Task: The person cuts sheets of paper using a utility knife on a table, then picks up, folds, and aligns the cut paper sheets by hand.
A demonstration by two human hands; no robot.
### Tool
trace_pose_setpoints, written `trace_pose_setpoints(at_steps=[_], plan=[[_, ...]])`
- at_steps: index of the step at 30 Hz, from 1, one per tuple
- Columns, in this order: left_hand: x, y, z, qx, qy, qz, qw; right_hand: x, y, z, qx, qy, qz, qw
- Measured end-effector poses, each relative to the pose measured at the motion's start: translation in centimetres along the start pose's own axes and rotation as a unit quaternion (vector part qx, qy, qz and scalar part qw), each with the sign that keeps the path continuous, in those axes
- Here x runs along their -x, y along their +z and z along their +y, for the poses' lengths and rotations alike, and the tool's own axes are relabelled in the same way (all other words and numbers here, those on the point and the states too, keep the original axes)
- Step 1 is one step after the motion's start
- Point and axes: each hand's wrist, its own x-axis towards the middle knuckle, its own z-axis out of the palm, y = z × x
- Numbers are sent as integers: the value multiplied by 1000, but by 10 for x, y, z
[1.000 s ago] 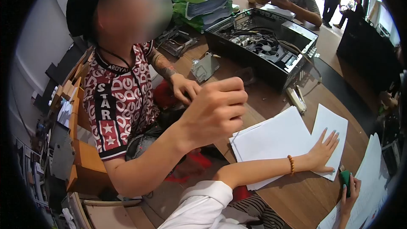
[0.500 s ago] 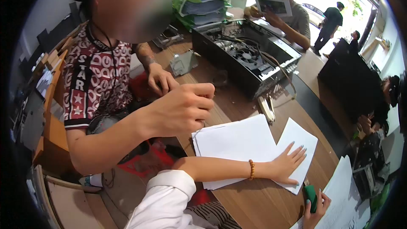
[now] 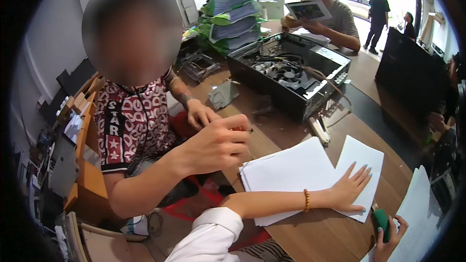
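Observation:
My left hand (image 3: 352, 190) lies flat with fingers spread on a sheet of white paper (image 3: 365, 157). Beads circle its wrist below a white sleeve. Beside that sheet, a stack of white paper (image 3: 286, 167) is partly covered by my left forearm. At the lower right, my right hand (image 3: 391, 237) is closed around a small green object (image 3: 380, 223) with a metal tip, its exact kind unclear. A white stapler-like tool (image 3: 319, 130) lies beyond the papers.
Across the table corner sits a person in a patterned shirt (image 3: 138, 116), one closed hand (image 3: 223, 144) raised near the stack. An opened computer case (image 3: 264, 80), a metal part (image 3: 223, 94) and bundled papers (image 3: 230, 24) stand behind. Another person holds a tablet-like frame (image 3: 308, 10). More sheets (image 3: 412, 204) lie at right.
The view has swung, shifting most things right and somewhat down. The seated person's head has shifted and their hand stays raised. My left hand still rests on the paper; my right keeps the green object.

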Motion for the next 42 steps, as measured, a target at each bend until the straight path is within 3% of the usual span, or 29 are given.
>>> trace_pose_setpoints(at_steps=[6,8,12,19,20,25,35,37,38,42], plan=[[-4,-1,-1,29,-3,-25,999,-2,0,-1,11,-12,10,1000],[-4,-1,-2,34,-4,-24,999,1,2,-2,-28,42,19,999],[0,4,-3,57,-7,-18,998,-1,0,-3,22,-8,4,1000],[-2,8,-8,32,13,18,999,2,6,0,-41,38,3,998],[-4,10,-8,34,12,31,999,-1,1,-6,5,11,-20,1000],[-1,0,-6,6,13,-7,1000,1,2,-3,10,-5,-42,999],[-1,-9,5,-35,0,-34,999,15,0,10,-24,59,-16,998],[-4,0,11,-18,17,-15,1000,15,-12,2,-1,53,-17,998],[-14,9,32,32,41,-51,997,36,-26,9,-8,72,10,997],[3,-24,6,-98,23,-29,995,3,-8,-12,-19,40,6,999]])
